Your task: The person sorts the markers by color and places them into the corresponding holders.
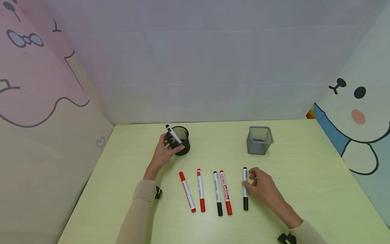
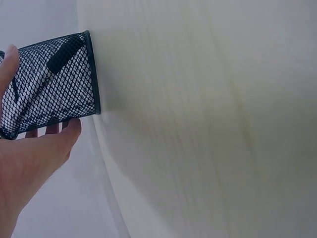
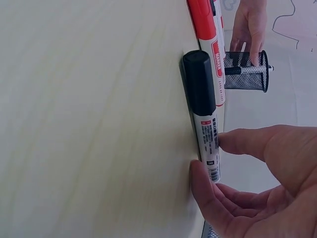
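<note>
My left hand (image 1: 164, 154) grips the round black mesh pen cup (image 1: 182, 150) from its left side, thumb across the near wall. One white-barrelled marker (image 1: 174, 134) with black ends leans inside the cup and also shows through the mesh in the left wrist view. My right hand (image 1: 264, 186) is at a black-capped whiteboard marker (image 1: 245, 189) lying on the table. Its thumb (image 3: 242, 140) reaches across to the marker's far side, while the index finger (image 3: 205, 188) lies along the near side by the barrel's end. A slim gap shows beside that finger in the head view.
Left of the right hand lie a red marker (image 1: 226, 193), a black marker (image 1: 217, 193), and two more red ones, the middle marker (image 1: 200, 189) and the leftmost marker (image 1: 187, 191). A square grey mesh holder (image 1: 256, 148) stands at the back right, before a cloth wall (image 1: 213, 78).
</note>
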The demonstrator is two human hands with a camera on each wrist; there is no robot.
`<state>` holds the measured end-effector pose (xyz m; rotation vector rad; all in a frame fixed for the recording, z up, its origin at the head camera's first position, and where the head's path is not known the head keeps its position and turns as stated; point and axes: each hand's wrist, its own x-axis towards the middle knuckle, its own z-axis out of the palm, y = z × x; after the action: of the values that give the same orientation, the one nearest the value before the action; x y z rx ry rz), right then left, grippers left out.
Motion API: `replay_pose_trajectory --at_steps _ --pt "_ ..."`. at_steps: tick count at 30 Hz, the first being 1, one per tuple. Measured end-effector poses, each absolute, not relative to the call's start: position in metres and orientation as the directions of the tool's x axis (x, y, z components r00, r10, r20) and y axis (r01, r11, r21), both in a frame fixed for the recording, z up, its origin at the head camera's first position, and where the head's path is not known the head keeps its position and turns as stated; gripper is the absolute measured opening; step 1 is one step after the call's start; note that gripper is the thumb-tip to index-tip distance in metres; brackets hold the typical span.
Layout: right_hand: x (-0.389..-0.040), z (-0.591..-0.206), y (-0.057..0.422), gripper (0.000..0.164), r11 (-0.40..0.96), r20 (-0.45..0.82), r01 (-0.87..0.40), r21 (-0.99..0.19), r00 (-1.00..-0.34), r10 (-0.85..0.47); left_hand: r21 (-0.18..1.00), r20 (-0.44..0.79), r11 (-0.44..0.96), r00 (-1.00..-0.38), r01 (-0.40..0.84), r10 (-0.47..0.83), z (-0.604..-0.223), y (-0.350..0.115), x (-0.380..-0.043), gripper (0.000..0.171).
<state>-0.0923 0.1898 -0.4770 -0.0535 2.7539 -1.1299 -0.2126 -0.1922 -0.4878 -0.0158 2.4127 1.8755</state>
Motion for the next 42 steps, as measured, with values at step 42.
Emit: replay_pose_trajectory --at_steps 42 --pt "-0.103 -0.476 0.194 0.041 0.550 -0.218 0.152 -0.821 -0.974 -0.056 0.973 -0.064 0.227 -0.996 -0.048 0.064 -0.485 -0.192 -0.213 0.090"
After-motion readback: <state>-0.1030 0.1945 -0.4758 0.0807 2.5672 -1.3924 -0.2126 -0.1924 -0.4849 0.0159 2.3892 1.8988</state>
